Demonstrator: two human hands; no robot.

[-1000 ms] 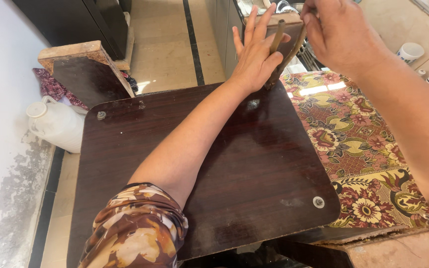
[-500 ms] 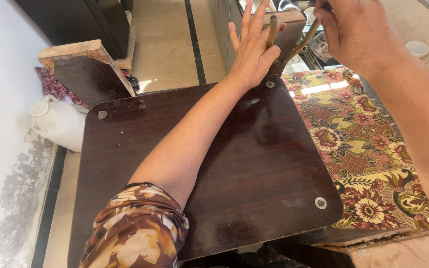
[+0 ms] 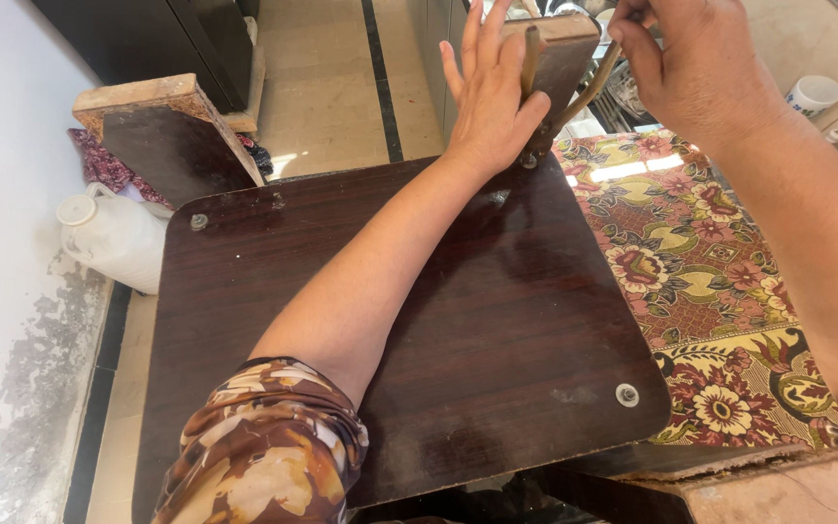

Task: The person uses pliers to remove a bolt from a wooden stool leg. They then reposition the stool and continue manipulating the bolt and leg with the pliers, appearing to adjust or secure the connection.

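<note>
A home, seemingly: polished tiled floor [image 3: 327, 87] at upper centre, a floral cloth [image 3: 720, 291] at right, a white plastic jug [image 3: 113, 238] at left.

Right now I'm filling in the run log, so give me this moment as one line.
left hand: flat against upright wooden block | right hand: holds thin rod at block | base: dark board | beside: floral cloth

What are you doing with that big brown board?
A person leans over a dark brown board with screws in its corners. The left hand presses flat against a small wooden block at the board's far edge. The right hand holds a thin stick-like tool angled toward that block. A flowery cloth lies to the right, and a white jug sits on the floor.
</note>
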